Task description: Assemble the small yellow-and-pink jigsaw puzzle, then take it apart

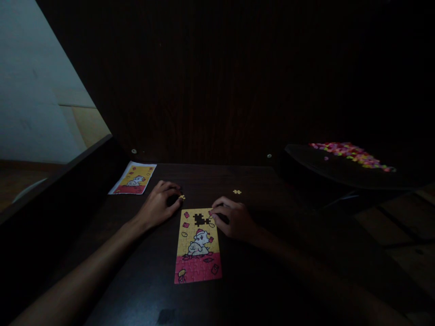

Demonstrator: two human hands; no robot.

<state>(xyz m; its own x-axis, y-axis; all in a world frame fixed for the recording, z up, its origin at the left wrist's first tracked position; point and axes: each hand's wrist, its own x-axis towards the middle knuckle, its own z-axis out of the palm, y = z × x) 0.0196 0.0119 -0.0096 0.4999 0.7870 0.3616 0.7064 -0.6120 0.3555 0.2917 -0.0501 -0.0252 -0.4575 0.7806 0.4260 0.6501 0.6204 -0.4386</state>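
A nearly full jigsaw puzzle (199, 267) lies flat on the dark tabletop, showing a white cartoon animal in a red hat on yellow and red. Near its top is an irregular dark gap. My left hand (159, 204), just beyond the puzzle's upper left corner, pinches a small yellow puzzle piece (182, 197) at the table surface. The curled fingers of my right hand (236, 220) press together on the puzzle's upper right edge; whether a loose piece is under them is hidden. Another yellow puzzle piece (237, 192) lies alone beyond my right hand.
A printed reference picture (137, 179) of the same design lies at the back left. A dark upright panel (204, 90) closes off the back, and a raised side board (57, 181) runs along the left. On the right, a dark surface carries a pile of small colourful bits (353, 154).
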